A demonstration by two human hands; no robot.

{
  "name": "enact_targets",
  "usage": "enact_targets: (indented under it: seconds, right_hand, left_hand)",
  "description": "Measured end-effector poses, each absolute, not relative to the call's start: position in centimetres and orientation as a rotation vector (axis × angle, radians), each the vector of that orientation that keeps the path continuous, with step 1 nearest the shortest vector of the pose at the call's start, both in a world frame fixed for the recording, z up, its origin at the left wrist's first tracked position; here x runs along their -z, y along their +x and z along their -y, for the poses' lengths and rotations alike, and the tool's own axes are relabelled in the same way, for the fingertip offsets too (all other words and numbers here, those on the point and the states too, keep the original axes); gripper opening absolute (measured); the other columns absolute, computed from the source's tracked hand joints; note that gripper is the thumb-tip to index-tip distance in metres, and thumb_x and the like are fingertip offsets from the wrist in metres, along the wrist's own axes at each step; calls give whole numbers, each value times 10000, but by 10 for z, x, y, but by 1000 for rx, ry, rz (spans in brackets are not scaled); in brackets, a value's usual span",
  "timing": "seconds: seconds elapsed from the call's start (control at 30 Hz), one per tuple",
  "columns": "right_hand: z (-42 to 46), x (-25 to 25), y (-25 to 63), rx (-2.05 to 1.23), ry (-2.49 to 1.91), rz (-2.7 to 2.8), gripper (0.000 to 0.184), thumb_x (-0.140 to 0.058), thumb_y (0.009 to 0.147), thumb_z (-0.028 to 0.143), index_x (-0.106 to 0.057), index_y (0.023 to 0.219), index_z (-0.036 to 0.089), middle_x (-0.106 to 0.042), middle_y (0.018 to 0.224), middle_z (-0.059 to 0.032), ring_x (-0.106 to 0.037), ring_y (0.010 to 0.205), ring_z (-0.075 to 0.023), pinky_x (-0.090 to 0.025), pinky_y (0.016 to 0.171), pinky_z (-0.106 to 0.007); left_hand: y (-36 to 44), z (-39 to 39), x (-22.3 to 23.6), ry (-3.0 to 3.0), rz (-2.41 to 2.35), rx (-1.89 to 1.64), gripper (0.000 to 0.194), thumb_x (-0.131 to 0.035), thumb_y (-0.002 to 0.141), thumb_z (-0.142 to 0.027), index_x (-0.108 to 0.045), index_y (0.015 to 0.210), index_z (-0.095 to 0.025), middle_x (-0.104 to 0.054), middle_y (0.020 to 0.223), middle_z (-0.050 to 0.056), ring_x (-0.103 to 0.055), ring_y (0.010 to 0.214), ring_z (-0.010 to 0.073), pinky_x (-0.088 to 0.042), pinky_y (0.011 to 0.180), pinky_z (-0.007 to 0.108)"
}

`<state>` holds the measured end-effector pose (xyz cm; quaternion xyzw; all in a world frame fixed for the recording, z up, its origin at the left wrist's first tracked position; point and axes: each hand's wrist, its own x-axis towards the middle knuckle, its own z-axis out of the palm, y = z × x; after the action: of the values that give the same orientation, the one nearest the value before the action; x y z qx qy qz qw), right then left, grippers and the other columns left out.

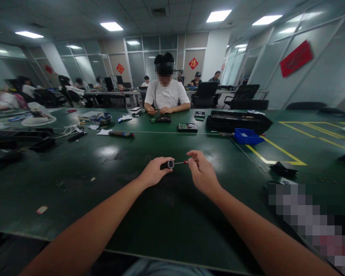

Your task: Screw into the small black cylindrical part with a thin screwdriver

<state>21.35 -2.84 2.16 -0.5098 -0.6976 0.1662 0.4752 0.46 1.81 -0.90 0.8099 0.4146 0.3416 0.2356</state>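
Observation:
Above the green table, my left hand (155, 171) is closed around a short black cylinder (170, 164) with a pale ring at its open end, which faces right. What kind of part it is, I cannot make out. My right hand (202, 172) grips a screwdriver (185, 162) that has a thin metal shaft and a red piece by the fingers. Its shaft points left and reaches the cylinder's ringed end; whether the tip touches inside is too small to tell. Most of the handle is hidden by my fingers.
Across the green table (126, 226) sits a person in a white shirt (166, 96), hands on a circuit board (161, 119). Beyond my hands lie a hard drive (187, 127), a black tray (238, 122), a blue bin (248, 136) and a dark tool (121, 133). Cables and clutter lie left.

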Motion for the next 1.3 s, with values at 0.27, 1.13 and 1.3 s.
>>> enact_targets:
  seconds: [0.27,1.13,1.3]
  right_hand:
    - [12,-9,211,-904,-970,1213,235,-566,871,414,-607,929,190,-644,826,-44,-628,743,-179,-531,758,-368]
    - [14,-13,214,-721,-1132,1399,238,-502,914,414,-571,948,189,-667,831,-54,-652,746,-187,-515,739,-360]
    - [12,-9,214,-744,-1127,1372,248,-492,918,421,-563,965,188,-656,853,-59,-646,759,-188,-519,740,-363]
  left_hand:
    - [4,-17,7,2219,-1073,-971,406,-684,827,-255,-632,1230,-262,-655,1194,34,-582,1118,219,-405,1004,361]
    - [1,-22,7,2329,-1139,-903,414,-685,837,-288,-625,1247,-271,-669,1131,24,-591,1043,214,-413,926,343]
    - [1,-22,7,2329,-1113,-890,405,-678,841,-292,-628,1242,-268,-674,1108,29,-597,1021,214,-423,911,346]
